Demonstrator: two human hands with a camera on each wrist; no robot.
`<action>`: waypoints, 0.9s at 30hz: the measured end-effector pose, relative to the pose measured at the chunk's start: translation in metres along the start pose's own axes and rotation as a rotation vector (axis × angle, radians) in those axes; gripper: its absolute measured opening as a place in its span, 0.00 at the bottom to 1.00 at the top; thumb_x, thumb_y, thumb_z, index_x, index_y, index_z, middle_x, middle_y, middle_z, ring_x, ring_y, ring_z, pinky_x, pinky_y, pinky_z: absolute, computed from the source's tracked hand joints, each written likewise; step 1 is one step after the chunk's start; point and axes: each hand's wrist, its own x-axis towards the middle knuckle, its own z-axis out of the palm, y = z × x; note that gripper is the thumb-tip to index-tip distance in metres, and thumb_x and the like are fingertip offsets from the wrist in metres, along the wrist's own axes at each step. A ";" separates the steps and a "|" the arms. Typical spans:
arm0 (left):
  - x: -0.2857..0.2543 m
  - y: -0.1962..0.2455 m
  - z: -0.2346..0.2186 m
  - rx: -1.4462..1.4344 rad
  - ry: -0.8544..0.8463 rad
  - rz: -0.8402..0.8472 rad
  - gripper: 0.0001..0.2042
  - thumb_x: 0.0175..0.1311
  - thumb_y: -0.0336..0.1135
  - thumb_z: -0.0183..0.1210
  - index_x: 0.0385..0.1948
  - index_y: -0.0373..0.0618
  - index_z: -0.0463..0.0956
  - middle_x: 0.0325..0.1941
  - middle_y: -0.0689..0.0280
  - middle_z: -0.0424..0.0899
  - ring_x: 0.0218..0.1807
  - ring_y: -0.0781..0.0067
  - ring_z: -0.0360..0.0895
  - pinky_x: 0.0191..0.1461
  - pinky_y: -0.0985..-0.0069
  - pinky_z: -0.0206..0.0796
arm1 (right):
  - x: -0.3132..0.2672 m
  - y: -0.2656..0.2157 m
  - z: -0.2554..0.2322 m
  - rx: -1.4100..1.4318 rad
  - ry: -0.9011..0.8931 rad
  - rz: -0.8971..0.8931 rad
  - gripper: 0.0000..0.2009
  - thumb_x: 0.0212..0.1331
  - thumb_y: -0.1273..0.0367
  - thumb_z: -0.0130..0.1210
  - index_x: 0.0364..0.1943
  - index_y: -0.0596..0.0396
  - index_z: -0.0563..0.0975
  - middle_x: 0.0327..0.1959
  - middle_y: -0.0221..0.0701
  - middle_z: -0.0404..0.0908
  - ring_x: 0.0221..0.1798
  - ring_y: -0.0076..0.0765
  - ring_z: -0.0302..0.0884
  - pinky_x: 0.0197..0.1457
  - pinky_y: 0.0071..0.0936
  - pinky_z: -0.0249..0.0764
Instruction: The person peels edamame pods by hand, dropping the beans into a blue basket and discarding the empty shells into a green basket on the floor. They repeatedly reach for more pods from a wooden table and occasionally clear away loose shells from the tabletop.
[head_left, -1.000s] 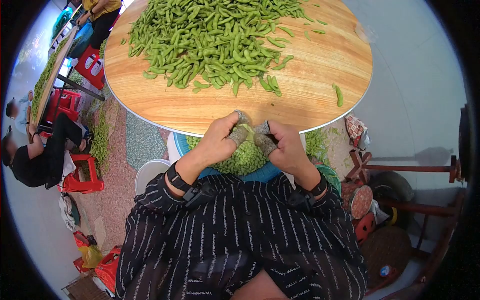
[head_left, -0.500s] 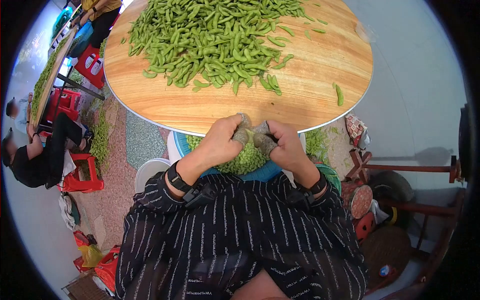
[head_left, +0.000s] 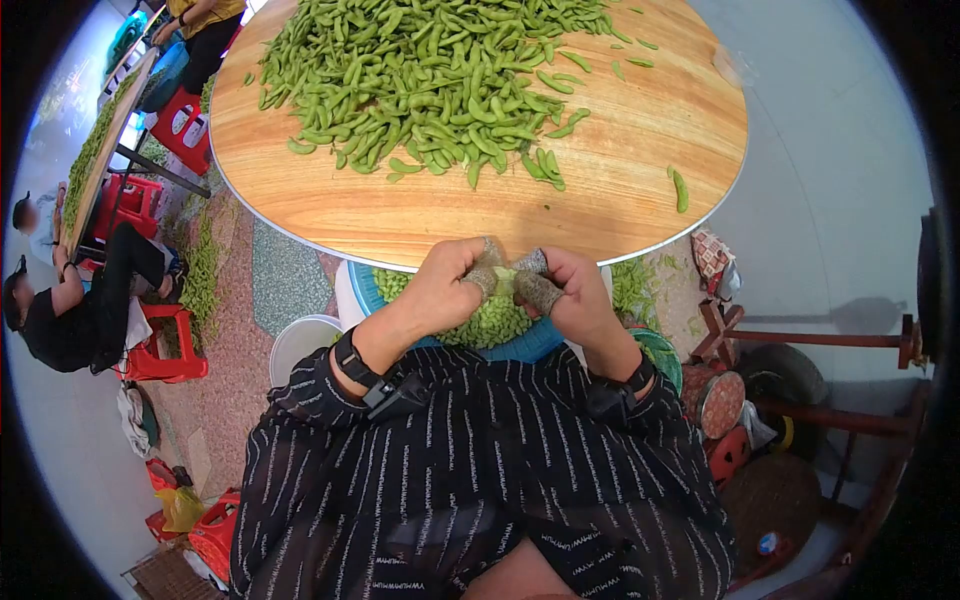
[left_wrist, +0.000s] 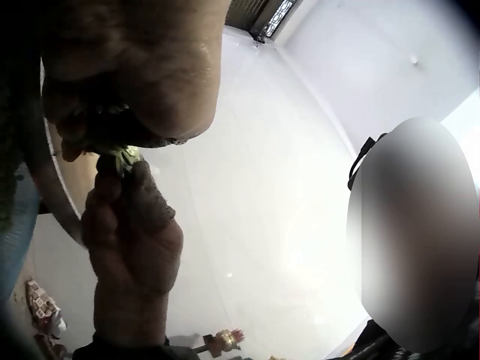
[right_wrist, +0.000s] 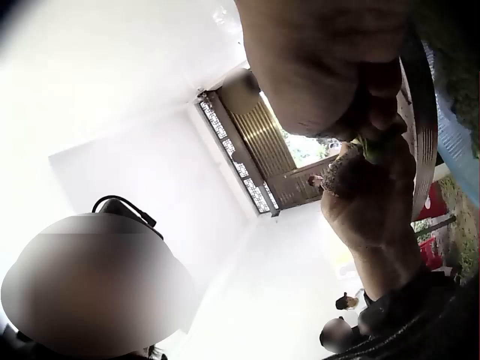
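- Centre frame, your left hand (head_left: 445, 280) and right hand (head_left: 570, 290) pinch one pod (head_left: 503, 277) over the basin (head_left: 520, 345);
- light, soft, probably slippery; grip its ends.

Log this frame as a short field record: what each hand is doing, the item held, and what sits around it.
left hand: pinches the pod, fingertips covered
right hand: pinches the same pod from the other side
pod: green, between both hands, above the basin
basin: blue, holds shelled green beans, below the table edge
table: round, wooden, with a pile of pods
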 end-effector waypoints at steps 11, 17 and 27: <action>0.002 -0.004 0.004 0.021 -0.019 -0.031 0.08 0.47 0.19 0.43 0.30 0.38 0.68 0.22 0.70 0.70 0.26 0.81 0.64 0.30 0.83 0.58 | 0.003 0.001 -0.001 -0.068 -0.036 -0.072 0.03 0.51 0.73 0.50 0.28 0.58 0.72 0.19 0.24 0.72 0.20 0.18 0.64 0.24 0.15 0.62; 0.002 -0.001 0.006 -0.151 0.011 -0.046 0.07 0.52 0.22 0.43 0.30 0.39 0.69 0.20 0.72 0.68 0.22 0.85 0.63 0.24 0.86 0.55 | 0.002 0.001 -0.015 0.272 -0.020 0.132 0.05 0.52 0.69 0.51 0.30 0.56 0.73 0.20 0.26 0.73 0.18 0.17 0.66 0.20 0.12 0.61; 0.001 -0.004 0.004 -0.274 -0.034 -0.066 0.05 0.56 0.28 0.47 0.33 0.41 0.69 0.22 0.73 0.70 0.22 0.86 0.63 0.24 0.87 0.55 | 0.003 0.007 -0.021 0.376 -0.058 0.080 0.05 0.51 0.70 0.51 0.29 0.58 0.73 0.21 0.27 0.73 0.18 0.18 0.66 0.20 0.12 0.61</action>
